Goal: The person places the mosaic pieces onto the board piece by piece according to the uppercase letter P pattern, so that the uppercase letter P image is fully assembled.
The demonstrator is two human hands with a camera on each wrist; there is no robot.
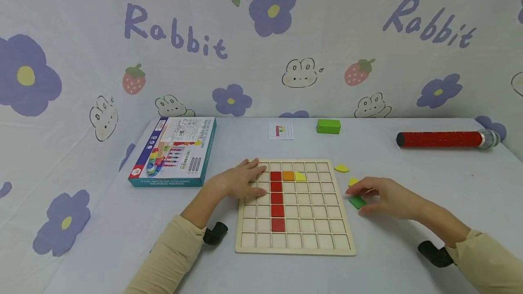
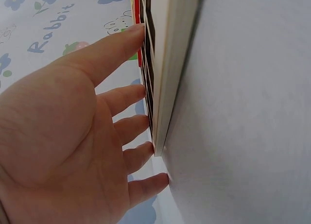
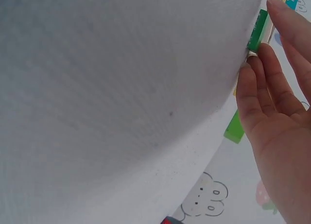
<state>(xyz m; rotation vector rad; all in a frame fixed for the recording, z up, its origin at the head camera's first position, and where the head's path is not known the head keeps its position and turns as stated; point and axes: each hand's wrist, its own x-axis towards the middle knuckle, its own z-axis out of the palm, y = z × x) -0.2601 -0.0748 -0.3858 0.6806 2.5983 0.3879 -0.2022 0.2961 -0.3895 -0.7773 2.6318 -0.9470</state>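
Your flat green square tile (image 1: 357, 202) lies on the bench just right of the pale wooden grid board (image 1: 295, 246), seemingly flat, partly hidden. The board lies flat, holding red tiles (image 1: 277, 198) in one column.

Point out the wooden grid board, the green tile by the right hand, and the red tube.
wooden grid board (image 1: 295, 251), head view, near rim.
green tile (image 1: 357, 202), head view, top face.
red tube (image 1: 439, 139), head view, mid-length.

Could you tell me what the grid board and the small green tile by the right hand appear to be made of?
The grid board looks like pale unfinished wood or plywood: a matt, light tan face with thin raised dividers and a layered edge. The green tile at the right hand seems painted wood, possibly plastic: flat, evenly coloured, slightly glossy.
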